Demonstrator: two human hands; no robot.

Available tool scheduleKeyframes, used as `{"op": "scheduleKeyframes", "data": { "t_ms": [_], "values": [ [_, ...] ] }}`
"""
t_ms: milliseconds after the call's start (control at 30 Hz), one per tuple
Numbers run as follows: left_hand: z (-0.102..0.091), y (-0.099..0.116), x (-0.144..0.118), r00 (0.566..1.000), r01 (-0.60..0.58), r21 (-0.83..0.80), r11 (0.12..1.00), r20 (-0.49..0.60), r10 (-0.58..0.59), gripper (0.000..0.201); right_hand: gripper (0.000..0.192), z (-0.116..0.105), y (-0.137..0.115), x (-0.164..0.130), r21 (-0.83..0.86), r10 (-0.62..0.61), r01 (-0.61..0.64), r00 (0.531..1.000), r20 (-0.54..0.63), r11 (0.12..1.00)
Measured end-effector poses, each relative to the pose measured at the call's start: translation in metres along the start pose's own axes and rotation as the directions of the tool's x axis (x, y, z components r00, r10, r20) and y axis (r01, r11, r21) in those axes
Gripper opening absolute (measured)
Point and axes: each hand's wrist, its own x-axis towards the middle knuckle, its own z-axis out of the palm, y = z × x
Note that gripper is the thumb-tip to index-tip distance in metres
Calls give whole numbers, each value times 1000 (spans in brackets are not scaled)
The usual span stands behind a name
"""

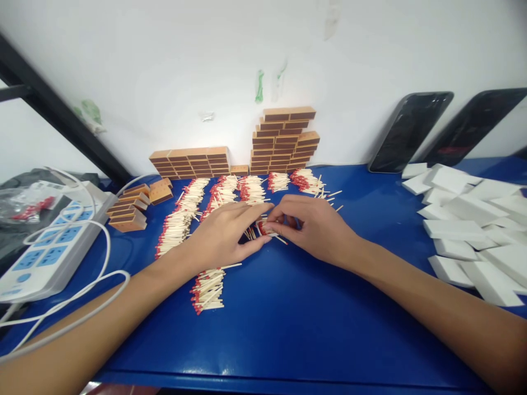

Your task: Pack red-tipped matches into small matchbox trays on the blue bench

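Between my hands, low over the blue tabletop, is a small white matchbox tray (pixel 261 229) with red-headed matches in it. My left hand (pixel 228 233) grips the tray from the left, with thumb and forefinger at its sides. From the right, my right hand (pixel 315 225) has thumb and forefinger pinched together on matches at the tray. The fingers hide much of the tray. Rows of loose matches (pixel 179 230) lie behind and left of my hands. A smaller bunch of matches (pixel 209 291) lies in front of my left wrist.
Closed matchboxes (pixel 284 144) are stacked against the wall, with a lower stack (pixel 189 163) beside them. Several more boxes (pixel 128 208) lie left. White trays (pixel 473 219) are heaped right, below two leaning phones (pixel 411 131). A power strip (pixel 53 252) and white cable (pixel 107 241) occupy the left.
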Motion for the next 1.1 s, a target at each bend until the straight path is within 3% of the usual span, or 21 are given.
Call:
{"op": "scheduleKeyframes", "data": {
  "t_ms": [133,433,733,900,1100],
  "values": [
    [0,1,0,1000,-10,-8,1000,-6,10,42,13,0,-2,0,-17,1,-2,999,-43,1000],
    [-1,1,0,1000,5,-20,1000,3,-5,47,7,3,-3,-4,30,-28,26,997,66,999],
    [1,0,0,1000,-15,2,1000,-15,15,45,6,3,-1,-2,50,-18,16,999,41,999],
    [0,0,1,1000,-16,9,1000,-18,16,45,7,4,-3,-4,26,-70,69,997,39,997],
    [0,-1,0,1000,-12,-2,1000,-3,12,49,14,3,-4,-3,-23,-9,10,999,53,1000]
  ]
}}
